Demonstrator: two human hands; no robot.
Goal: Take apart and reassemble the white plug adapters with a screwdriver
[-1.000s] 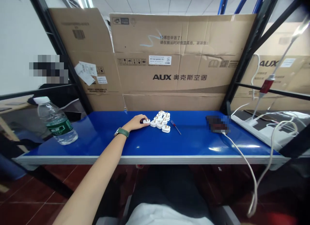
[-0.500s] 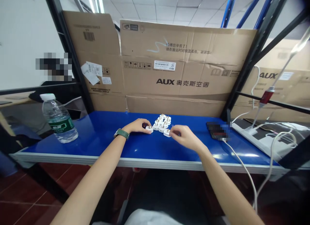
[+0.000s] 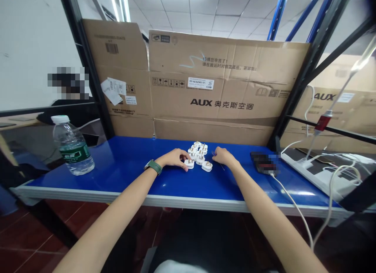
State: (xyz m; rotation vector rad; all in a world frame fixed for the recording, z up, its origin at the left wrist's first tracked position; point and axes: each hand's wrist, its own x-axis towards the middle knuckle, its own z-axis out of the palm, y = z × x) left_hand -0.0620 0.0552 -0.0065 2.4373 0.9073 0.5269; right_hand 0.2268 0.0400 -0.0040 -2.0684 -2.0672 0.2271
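Observation:
White three-pin plugs [image 3: 200, 160] sit in a cluster on the blue tabletop, pins facing up. My left hand [image 3: 175, 158], with a green-strapped watch on the wrist, curls its thumb and fingers about the left side of a white plug [image 3: 189, 163] at the near left of the group. Another plug [image 3: 207, 166] lies at the near right, touched by neither hand. To the right of the cluster, my right hand [image 3: 225, 156] is closed on what looks like a slim screwdriver [image 3: 222, 168]; its thin shaft pokes out below and a bluish end shows by the fingertips.
A water bottle [image 3: 74, 149] stands at the left of the blue table [image 3: 123, 163]. On the right lie a dark phone-like device [image 3: 261, 162] with a white cable and a white power strip [image 3: 308, 175]. A cardboard sheet [image 3: 176, 108] closes off the back. A person sits beyond, at left.
My right hand has let go of the near right plug and moved back and right, onto the slim tool. My left hand and its plug appear slightly farther right as the view shifts.

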